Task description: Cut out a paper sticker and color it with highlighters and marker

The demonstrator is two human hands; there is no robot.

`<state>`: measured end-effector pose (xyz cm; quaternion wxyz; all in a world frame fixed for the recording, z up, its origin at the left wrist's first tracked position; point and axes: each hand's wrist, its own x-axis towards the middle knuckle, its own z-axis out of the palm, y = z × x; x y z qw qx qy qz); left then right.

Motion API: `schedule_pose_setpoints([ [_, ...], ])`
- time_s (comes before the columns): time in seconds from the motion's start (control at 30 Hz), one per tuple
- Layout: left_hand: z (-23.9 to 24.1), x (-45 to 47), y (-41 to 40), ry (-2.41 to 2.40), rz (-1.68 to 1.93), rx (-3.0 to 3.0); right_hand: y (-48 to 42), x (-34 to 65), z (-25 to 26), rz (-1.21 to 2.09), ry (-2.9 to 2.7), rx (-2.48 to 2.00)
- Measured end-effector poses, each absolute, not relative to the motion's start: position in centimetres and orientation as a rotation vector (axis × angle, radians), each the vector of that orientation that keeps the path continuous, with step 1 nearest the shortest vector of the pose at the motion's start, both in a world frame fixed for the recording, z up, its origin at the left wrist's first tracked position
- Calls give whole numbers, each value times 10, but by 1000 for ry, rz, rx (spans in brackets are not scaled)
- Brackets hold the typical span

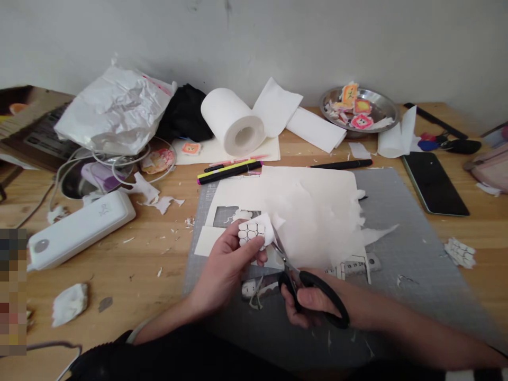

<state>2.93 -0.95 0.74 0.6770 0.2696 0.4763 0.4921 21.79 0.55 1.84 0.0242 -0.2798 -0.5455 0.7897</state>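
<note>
My left hand (228, 264) pinches a small white paper piece (254, 233) printed with a black cell pattern, held just above the grey cutting mat (413, 254). Black-handled scissors (305, 288) sit in my right hand (307, 304), fingers through the loops, and the blades point up into the edge of that paper piece. Behind it on the mat lies a large white torn sheet (309, 211). Both hands are closed on what they hold.
On the wooden desk: a paper towel roll (234, 121), markers (230, 170), a black pen (341, 164), a metal bowl of coloured cutouts (359, 108), a phone (434, 182), a white case (79, 227), a plastic bag (115, 108), paper scraps.
</note>
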Motion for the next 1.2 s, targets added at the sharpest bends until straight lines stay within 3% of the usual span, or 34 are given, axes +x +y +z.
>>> schedule_pose_setpoints([
  [0.7, 15, 30, -14, 1266, 1026, 896, 4, 215, 23, 2403, -1745, -915],
  [1.2, 14, 29, -16, 1076, 948, 809, 1, 216, 19, 2440, -1650, -936],
])
